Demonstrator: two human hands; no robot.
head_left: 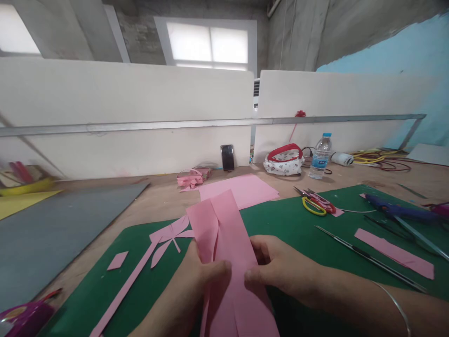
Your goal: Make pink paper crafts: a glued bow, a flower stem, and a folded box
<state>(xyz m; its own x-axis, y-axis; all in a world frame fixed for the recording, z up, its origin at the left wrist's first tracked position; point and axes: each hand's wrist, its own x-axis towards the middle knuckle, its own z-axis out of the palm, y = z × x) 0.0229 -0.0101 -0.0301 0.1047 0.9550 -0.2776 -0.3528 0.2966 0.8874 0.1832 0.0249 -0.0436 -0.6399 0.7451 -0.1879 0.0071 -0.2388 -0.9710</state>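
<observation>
Both my hands pinch a folded pink paper sheet [224, 234] held upright over the green cutting mat [291, 224]. My left hand [203, 271] grips its left side with thumb on top. On the right side, my right hand [277, 267] is closed on the same sheet, thumb pressed near the middle. The sheet has long lengthwise folds or cuts. A pink paper cut-out with a long stem and leaf shapes [161, 243] lies on the mat to the left, and a small pink diamond piece [118, 260] is beside it.
A stack of pink paper [245, 187] lies behind. Yellow and red scissors [315, 202], a metal ruler [368, 257], a pink strip [396, 252] and a blue glue gun [396, 210] are at right. A water bottle [320, 157], pouch [283, 161], phone [228, 157] and grey board [52, 229] stand around.
</observation>
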